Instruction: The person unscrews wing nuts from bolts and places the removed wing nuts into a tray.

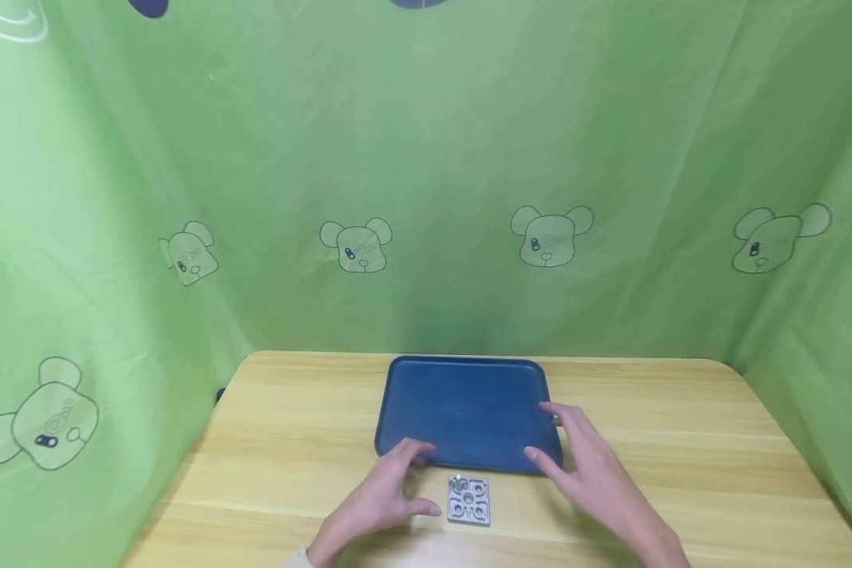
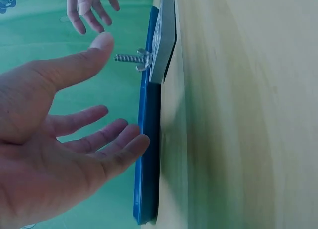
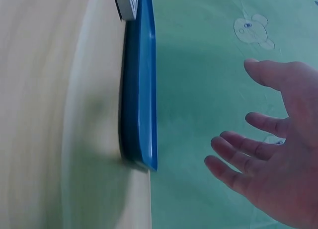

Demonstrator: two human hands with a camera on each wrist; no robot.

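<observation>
A square grey plate [image 1: 468,509] with round recesses lies on the table, just in front of the blue tray [image 1: 461,410]. At its far left corner a wing nut [image 2: 143,60] sits on an upright threaded bolt [image 2: 128,58]. My left hand [image 1: 379,493] hovers left of the plate, thumb and fingers spread, holding nothing. To the right, my right hand [image 1: 592,473] hangs above the table by the tray's right front corner, its fingers apart and nothing in them. In the right wrist view only an end of the grey plate shows.
The wooden table [image 1: 291,442] has rounded far corners. Green cloth [image 1: 454,158] printed with bear faces hangs behind it and along both sides. The blue tray has a low raised rim, and I see nothing lying in it.
</observation>
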